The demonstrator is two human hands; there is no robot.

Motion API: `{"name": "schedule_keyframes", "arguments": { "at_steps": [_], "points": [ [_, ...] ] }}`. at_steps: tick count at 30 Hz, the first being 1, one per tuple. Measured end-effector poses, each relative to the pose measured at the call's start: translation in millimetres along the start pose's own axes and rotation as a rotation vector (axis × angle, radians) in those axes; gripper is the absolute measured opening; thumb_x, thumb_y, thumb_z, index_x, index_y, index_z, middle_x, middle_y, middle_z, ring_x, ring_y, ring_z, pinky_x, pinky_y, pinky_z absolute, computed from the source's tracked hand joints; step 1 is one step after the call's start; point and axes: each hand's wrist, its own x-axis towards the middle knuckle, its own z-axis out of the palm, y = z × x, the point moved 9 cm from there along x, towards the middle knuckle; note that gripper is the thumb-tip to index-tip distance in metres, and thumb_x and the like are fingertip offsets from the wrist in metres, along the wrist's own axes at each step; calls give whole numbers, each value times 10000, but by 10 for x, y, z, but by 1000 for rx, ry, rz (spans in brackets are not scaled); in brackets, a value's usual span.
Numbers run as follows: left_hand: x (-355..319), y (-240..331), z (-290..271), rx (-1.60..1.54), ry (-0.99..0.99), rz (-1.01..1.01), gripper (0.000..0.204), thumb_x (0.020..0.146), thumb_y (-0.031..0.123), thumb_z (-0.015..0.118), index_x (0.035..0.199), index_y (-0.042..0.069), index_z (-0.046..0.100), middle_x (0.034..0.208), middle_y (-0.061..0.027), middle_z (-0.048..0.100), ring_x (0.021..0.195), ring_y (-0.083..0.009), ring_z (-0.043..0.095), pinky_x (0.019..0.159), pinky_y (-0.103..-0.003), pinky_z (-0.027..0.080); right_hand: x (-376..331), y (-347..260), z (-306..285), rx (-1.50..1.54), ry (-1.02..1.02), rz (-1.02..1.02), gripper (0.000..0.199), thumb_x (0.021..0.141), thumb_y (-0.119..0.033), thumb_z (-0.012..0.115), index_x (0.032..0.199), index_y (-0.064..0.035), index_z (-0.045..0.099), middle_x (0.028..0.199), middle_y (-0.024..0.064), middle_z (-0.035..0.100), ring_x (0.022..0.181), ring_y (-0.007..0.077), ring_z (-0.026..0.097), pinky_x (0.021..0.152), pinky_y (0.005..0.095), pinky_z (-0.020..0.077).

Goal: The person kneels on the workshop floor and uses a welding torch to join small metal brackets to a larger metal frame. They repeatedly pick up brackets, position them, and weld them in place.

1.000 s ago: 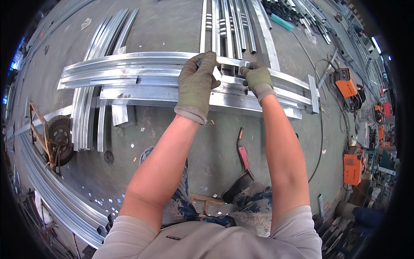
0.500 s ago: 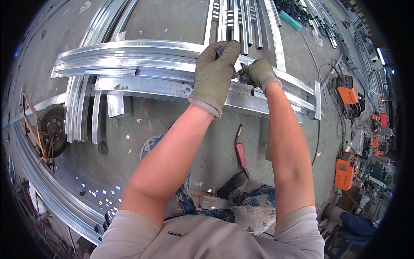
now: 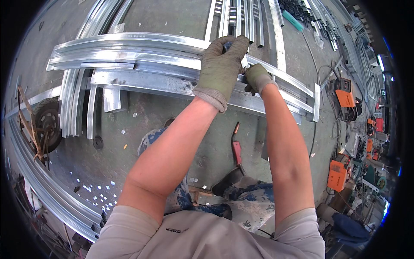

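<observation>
Both my hands wear greenish work gloves and hover close together over a stack of long, shiny metal channels (image 3: 142, 54). My left hand (image 3: 221, 64) is closed, and something dark bluish shows between its thumb and fingers. A small pale metal piece (image 3: 244, 61) sticks out between the two hands. Just to the right, and a little nearer, my right hand (image 3: 260, 77) has its fingers curled in; what they grip is hidden. Below the stack, a welding torch (image 3: 236, 151) with a red handle lies beside my shoe.
Orange welding machines (image 3: 345, 93) stand at the right with cables. More metal channels (image 3: 51, 190) lie at the lower left, near a wheel (image 3: 47, 125). Small metal plates (image 3: 103, 196) are scattered on the floor. Rectangular tubes (image 3: 239, 19) lie beyond the stack.
My left hand has shifted slightly right and away from me. My right hand has turned a little, with its fingers lower. The whole view has shifted slightly.
</observation>
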Motion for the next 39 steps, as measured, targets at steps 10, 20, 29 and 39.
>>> {"name": "schedule_keyframes", "arguments": {
  "at_steps": [10, 20, 29, 39],
  "points": [
    [40, -160, -31, 5, 29, 11, 332, 962, 277, 784, 1157, 25, 690, 902, -6, 682, 726, -78, 574, 687, -261, 525, -468, 202, -255, 506, 244, -29, 221, 1055, -193, 554, 1100, -12, 674, 905, 137, 741, 651, 262, 750, 467, 363, 540],
    [-24, -443, 112, 7, -88, -163, 398, 987, 291, 759, 1217, -26, 689, 923, -24, 685, 795, -121, 602, 724, -262, 509, -1889, -569, -414, 773, 445, -670, 516, 983, -218, 752, 1413, 28, 607, 1228, 142, 732, 1082, 190, 692, 902, 344, 565],
    [68, -105, -210, -16, 220, 29, 416, 951, 314, 792, 1214, 11, 685, 995, -41, 669, 905, -148, 601, 816, -281, 498, -1000, -78, -302, 831, 471, -142, 429, 967, -259, 766, 1291, 6, 674, 897, 102, 753, 636, 156, 691, 418, 323, 440],
    [163, -44, -288, -77, 165, 24, 476, 962, 181, 767, 1324, -51, 566, 1026, -46, 662, 854, -105, 591, 757, -262, 500, -656, -393, -410, 168, 656, -54, 418, 904, -426, 703, 1056, -45, 784, 1113, 213, 761, 1078, 399, 712, 960, 471, 552]
  ]
}}
